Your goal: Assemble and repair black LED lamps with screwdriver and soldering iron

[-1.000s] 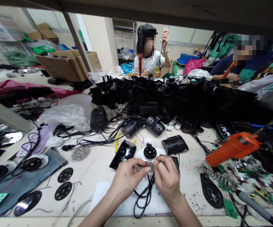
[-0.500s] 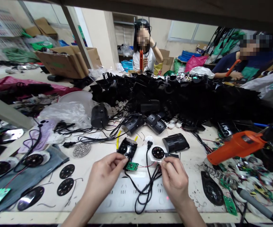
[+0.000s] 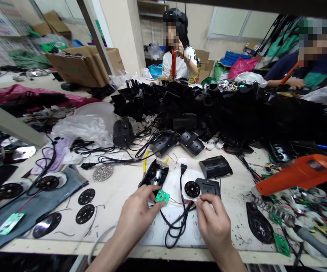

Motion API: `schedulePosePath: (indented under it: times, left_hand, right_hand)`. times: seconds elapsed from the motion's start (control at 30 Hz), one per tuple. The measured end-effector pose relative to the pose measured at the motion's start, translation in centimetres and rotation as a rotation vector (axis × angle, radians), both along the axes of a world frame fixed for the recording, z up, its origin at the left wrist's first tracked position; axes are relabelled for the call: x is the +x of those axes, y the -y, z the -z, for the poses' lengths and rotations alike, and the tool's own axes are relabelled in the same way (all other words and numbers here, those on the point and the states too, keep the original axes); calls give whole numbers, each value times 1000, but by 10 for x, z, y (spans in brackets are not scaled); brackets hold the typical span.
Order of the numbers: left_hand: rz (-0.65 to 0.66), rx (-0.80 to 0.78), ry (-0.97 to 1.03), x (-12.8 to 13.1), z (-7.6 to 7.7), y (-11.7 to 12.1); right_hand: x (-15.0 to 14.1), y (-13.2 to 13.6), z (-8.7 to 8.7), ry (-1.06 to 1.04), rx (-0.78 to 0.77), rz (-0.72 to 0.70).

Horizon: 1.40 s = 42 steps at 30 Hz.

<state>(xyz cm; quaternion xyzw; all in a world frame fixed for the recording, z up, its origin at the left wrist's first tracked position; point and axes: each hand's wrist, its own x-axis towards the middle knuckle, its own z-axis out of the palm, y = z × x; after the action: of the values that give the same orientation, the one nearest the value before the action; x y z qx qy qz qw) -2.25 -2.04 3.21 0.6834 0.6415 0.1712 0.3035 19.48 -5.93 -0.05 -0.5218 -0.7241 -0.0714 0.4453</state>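
Observation:
My left hand (image 3: pixel 136 217) pinches the edge of a small green circuit board (image 3: pixel 161 196) with thin red wires running off it. Just beyond the board lies an open black plastic housing (image 3: pixel 154 175). My right hand (image 3: pixel 214 224) is closed in a pinch near a round black disc (image 3: pixel 192 188) on a white pad, beside a square black cover (image 3: pixel 208 186). What the right fingers hold is hidden. A looped black power cable (image 3: pixel 177 223) with its plug (image 3: pixel 183 166) lies between my hands on a white board (image 3: pixel 174 230).
An orange power tool (image 3: pixel 299 173) hangs at the right over loose parts and a soldering iron (image 3: pixel 310 241). A long heap of black housings (image 3: pixel 217 109) fills the table's far side. Black discs (image 3: pixel 85 206) lie at left. Two people sit opposite.
My hands have drawn apart from a joined grip. The green circuit board now shows in my left fingers, and the black cable lies uncoiled between the hands.

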Motion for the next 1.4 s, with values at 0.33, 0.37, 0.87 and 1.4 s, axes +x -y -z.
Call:
schedulePosePath:
  times: [0.33,0.37,0.87,1.4]
  left_hand:
    - [-36,-1,79,0,5,1]
    - [-38,-1,84,0,5,1]
    - [-59,-29,133,0,5,2]
    - [-41,-4,144,2,3,1]
  right_hand:
    - [1,0,3,-9,-36,5]
    - [1,0,3,-9,-41,4]
    - [0,0,3,-31,-56,-2]
    - [-2,-1,2,-72,-107,-17]
